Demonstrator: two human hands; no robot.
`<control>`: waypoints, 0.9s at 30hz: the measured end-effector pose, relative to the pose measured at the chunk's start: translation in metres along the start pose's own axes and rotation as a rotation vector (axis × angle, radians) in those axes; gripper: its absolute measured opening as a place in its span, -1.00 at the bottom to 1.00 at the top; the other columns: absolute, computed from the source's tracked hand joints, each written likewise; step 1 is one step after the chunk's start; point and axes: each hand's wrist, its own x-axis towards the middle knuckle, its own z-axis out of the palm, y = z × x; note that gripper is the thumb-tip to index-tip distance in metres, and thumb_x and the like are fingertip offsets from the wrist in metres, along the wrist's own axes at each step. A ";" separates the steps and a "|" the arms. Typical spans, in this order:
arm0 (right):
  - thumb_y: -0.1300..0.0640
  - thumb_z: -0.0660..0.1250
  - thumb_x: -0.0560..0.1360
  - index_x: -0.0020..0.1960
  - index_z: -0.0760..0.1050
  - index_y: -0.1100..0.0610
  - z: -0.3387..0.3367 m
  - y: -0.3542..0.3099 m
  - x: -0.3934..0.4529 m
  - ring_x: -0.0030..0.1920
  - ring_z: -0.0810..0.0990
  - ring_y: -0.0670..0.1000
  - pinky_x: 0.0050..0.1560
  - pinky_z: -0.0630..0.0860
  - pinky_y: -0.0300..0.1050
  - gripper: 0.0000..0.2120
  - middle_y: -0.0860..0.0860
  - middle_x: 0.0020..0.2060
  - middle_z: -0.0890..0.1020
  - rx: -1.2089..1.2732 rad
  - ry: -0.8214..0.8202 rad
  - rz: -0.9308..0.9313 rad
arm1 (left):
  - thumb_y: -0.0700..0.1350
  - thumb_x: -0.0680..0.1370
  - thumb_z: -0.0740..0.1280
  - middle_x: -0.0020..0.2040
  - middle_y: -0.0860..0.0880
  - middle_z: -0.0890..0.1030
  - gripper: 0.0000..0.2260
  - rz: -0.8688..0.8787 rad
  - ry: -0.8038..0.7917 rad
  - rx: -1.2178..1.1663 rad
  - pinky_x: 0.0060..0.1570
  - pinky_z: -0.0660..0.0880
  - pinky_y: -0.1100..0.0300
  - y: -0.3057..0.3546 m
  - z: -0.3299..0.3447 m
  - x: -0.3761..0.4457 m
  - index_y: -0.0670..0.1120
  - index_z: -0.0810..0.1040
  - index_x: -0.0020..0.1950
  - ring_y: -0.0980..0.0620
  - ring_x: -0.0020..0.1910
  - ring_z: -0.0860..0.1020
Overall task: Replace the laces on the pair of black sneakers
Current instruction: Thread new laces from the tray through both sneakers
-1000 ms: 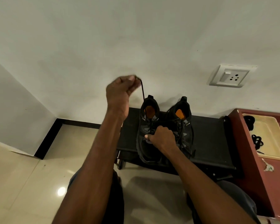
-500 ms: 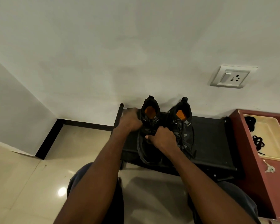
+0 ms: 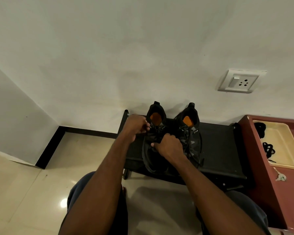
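Centre frame: left hand (image 3: 137, 125) pinches the lace (image 3: 151, 131) at the left sneaker (image 3: 155, 143) (eyelets hidden); right hand (image 3: 168, 144) grips its tongue. Draw slack evenly, steadying the shoe.

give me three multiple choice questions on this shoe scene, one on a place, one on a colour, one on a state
1. Where do the sneakers stand?
A. black rack
B. floor tiles
C. cream tray

2. What colour are the insoles?
A. white
B. orange
C. blue

3. What are the hands doing?
A. hanging idle
B. both working at one sneaker
C. each on a different sneaker

Answers:
1 A, both sit on the black rack.
2 B, the insoles show orange.
3 B, left hand and right hand are both at the left sneaker, not the right sneaker.
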 end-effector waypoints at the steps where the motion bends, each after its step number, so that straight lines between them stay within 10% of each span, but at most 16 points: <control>1: -0.23 0.41 0.48 0.29 0.40 0.24 0.000 0.000 0.000 0.17 0.54 0.22 0.07 0.52 0.07 -0.36 0.20 0.20 0.51 0.000 -0.003 0.004 | -0.35 0.61 0.16 -0.26 -0.10 0.55 -0.85 0.037 0.020 -0.073 -0.27 0.50 0.16 0.006 -0.002 -0.005 -0.16 0.48 -0.01 0.04 -0.36 0.49; 13: -0.15 0.32 0.56 0.33 0.38 0.28 0.006 -0.010 -0.002 0.18 0.53 0.21 0.05 0.48 0.01 -0.43 0.24 0.23 0.48 -0.083 0.002 0.011 | -0.35 0.56 0.23 -0.36 -0.04 0.48 -0.80 0.564 0.105 -0.477 -0.45 0.22 0.21 0.072 -0.032 -0.034 -0.12 0.48 0.12 0.07 -0.42 0.33; 27: 0.01 0.34 0.56 0.01 0.47 0.22 0.006 -0.008 -0.010 -0.02 0.60 0.14 -0.17 0.41 -0.10 -0.74 0.12 -0.08 0.58 0.005 0.066 -0.067 | -0.36 0.58 0.25 -0.37 -0.03 0.48 -0.82 0.674 0.021 -0.470 -0.42 0.19 0.20 0.079 -0.023 -0.051 -0.09 0.41 0.04 0.05 -0.41 0.30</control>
